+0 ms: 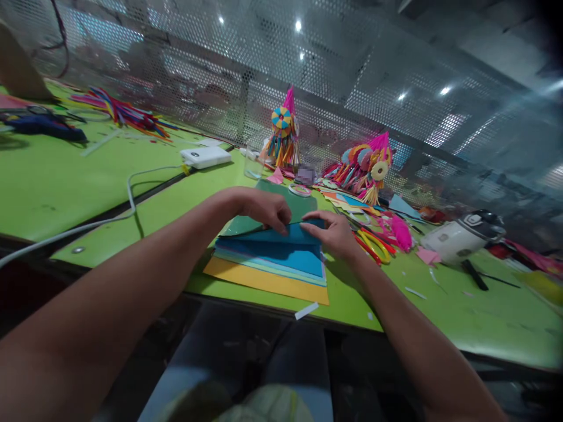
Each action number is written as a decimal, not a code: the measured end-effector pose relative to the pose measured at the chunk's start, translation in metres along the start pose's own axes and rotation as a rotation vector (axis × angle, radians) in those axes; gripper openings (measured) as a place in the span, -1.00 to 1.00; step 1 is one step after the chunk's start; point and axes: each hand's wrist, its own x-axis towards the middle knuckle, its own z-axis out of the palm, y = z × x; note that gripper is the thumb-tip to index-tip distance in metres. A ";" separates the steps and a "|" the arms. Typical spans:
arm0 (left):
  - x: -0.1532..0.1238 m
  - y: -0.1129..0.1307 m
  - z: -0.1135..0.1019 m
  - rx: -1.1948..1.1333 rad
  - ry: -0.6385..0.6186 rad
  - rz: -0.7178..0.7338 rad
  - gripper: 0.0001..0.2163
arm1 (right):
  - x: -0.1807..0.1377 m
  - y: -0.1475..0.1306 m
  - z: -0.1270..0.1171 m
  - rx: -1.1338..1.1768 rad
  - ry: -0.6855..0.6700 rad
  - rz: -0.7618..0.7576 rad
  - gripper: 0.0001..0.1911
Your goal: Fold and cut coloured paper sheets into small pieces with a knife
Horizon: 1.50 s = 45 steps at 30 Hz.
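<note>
Blue sheet (281,249) lies on top of a stack of coloured paper (264,275) at the near edge of the green tabletop (65,181), straight ahead of the person. Its far edge is lifted and bent over, so it looks thin, light and floppy; likely creases easily and slides on the sheets below. Best taken at a free edge or corner, with the other hand pressing the stack flat.

Left hand (264,210): fingers curled down, tips pinching or pressing the raised far edge. Right hand (336,231): fingers extended, tips on the same fold line. Neither hand's grip is closed round anything; both only touch paper.

A dark green sheet (285,205) sits just beyond. Scissors with yellow and red handles (373,246) lie just right of the right hand. Farther back: 2 tasselled paper ornaments (284,132), a tape ring (299,189), a white power pack (206,156) with cable.
</note>
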 end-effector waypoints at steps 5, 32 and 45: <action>-0.003 -0.004 -0.005 -0.008 0.015 0.005 -0.73 | -0.001 0.003 -0.012 -0.064 0.427 -0.053 -0.69; 0.000 -0.013 -0.013 0.085 -0.112 0.095 -0.82 | -0.010 0.007 0.001 -0.358 0.222 -0.192 -0.68; 0.000 -0.017 -0.014 0.075 -0.117 0.121 -0.75 | -0.010 0.010 -0.001 -0.292 0.241 -0.318 -0.67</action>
